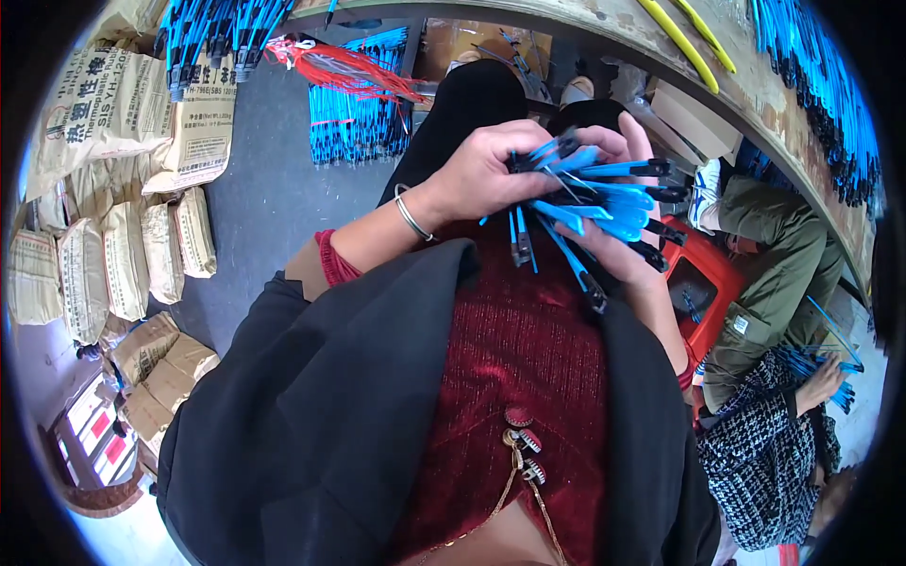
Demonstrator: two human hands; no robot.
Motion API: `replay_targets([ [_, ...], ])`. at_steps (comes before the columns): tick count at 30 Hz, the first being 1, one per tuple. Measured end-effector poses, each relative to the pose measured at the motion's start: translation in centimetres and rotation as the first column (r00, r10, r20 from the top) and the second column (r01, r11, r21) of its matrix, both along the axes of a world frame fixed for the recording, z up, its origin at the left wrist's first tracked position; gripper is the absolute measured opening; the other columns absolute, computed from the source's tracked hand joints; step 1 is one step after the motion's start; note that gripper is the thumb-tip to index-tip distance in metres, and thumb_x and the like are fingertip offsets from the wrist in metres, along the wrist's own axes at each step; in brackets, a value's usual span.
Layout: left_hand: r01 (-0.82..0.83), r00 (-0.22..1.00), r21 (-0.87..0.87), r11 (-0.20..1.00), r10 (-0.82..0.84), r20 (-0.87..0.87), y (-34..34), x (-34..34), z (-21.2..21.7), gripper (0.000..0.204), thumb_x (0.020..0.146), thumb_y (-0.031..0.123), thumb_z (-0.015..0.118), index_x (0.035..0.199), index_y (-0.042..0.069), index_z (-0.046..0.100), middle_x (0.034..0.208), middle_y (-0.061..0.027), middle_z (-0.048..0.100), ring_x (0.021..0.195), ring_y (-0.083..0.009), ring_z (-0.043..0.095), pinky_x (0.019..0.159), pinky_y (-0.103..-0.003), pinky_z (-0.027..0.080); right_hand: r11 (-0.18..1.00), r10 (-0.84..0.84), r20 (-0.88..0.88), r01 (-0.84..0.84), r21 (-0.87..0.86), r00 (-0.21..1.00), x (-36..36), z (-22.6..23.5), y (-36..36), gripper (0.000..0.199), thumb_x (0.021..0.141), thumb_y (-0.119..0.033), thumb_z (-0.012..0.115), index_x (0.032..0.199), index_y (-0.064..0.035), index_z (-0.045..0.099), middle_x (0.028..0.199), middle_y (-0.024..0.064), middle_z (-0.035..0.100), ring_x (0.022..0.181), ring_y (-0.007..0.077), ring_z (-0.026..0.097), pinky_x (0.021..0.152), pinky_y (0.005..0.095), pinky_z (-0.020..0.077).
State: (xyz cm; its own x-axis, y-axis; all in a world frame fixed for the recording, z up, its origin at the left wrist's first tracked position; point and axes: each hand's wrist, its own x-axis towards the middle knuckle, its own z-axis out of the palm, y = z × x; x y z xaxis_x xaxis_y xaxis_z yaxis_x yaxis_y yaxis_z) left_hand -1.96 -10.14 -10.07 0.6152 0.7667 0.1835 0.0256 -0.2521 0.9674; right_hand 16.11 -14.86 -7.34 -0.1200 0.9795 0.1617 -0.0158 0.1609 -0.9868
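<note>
A loose bunch of blue strips with black ends (618, 215) is held in front of my chest, its pieces fanning out in several directions. My left hand (495, 170) is closed around the bunch from the left, thumb and fingers pressed on the strips. From the right, my right hand (628, 255) wraps round the same bunch; its thumb lies across the front while some fingers stick up behind. Several black ends point right and downward beyond my fingers. What exactly the strips are, I cannot make out.
Blue strips hang over the edge of a wooden table (651, 57), which also bears yellow-handled pliers (694, 47). More bundled strips (354, 123) and red cords (344, 71) lie beyond my knees. Paper sacks (104, 123) stand at left. A co-worker's hand (819, 385) holds strips beside a red stool (703, 274).
</note>
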Motion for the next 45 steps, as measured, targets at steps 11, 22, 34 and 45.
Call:
replay_targets([
  [11, 0.172, 0.941, -0.318, 0.933, -0.060, 0.333, 1.5, -1.1, 0.0, 0.012, 0.084, 0.007, 0.060, 0.080, 0.005, 0.049, 0.078, -0.0053, 0.059, 0.077, -0.0139, 0.061, 0.066, -0.027, 0.049, 0.916, 0.395, -0.212, -0.367, 0.161, 0.894, 1.6, -1.0, 0.8, 0.042, 0.063, -0.015, 0.078, 0.094, -0.0110, 0.051, 0.085, 0.0052, 0.061, 0.090, 0.0230, 0.051, 0.088, 0.0417, 0.0378],
  [22, 0.167, 0.960, -0.368, 0.915, -0.065, 0.274, 2.2, -1.7, 0.6, 0.019, 0.088, 0.010, 0.055, 0.075, 0.007, 0.041, 0.069, -0.0026, 0.053, 0.068, -0.0126, 0.060, 0.061, -0.026, 0.048, 0.836, 0.545, -0.357, -0.524, 0.162, 0.759, 2.9, -0.6, 1.6, 0.026, 0.068, -0.010, 0.070, 0.087, -0.0094, 0.051, 0.085, 0.0085, 0.063, 0.091, 0.0248, 0.051, 0.091, 0.0435, 0.0370],
  [34, 0.006, 0.998, -0.297, 0.955, 0.012, 0.057, 0.3, 0.3, 1.3, 0.021, 0.090, 0.009, 0.052, 0.074, 0.005, 0.039, 0.068, -0.0031, 0.051, 0.061, -0.0098, 0.052, 0.056, -0.025, 0.043, 0.985, -0.164, -0.215, 0.173, 0.022, 0.963, -1.4, -0.3, 0.7, 0.024, 0.072, 0.002, 0.063, 0.089, -0.0046, 0.048, 0.081, 0.0056, 0.055, 0.079, 0.0166, 0.053, 0.080, 0.0329, 0.0428],
  [45, -0.177, 0.984, -0.213, 0.961, 0.169, -0.054, -0.3, 1.2, 1.9, 0.019, 0.088, 0.009, 0.056, 0.073, 0.005, 0.044, 0.063, 0.0014, 0.045, 0.059, -0.0063, 0.044, 0.054, -0.024, 0.039, 0.942, -0.332, -0.251, 0.332, -0.046, 0.909, -3.2, 1.0, 0.8, 0.015, 0.077, 0.005, 0.060, 0.085, -0.0019, 0.050, 0.085, 0.0051, 0.055, 0.071, 0.0093, 0.052, 0.065, 0.0230, 0.0432],
])
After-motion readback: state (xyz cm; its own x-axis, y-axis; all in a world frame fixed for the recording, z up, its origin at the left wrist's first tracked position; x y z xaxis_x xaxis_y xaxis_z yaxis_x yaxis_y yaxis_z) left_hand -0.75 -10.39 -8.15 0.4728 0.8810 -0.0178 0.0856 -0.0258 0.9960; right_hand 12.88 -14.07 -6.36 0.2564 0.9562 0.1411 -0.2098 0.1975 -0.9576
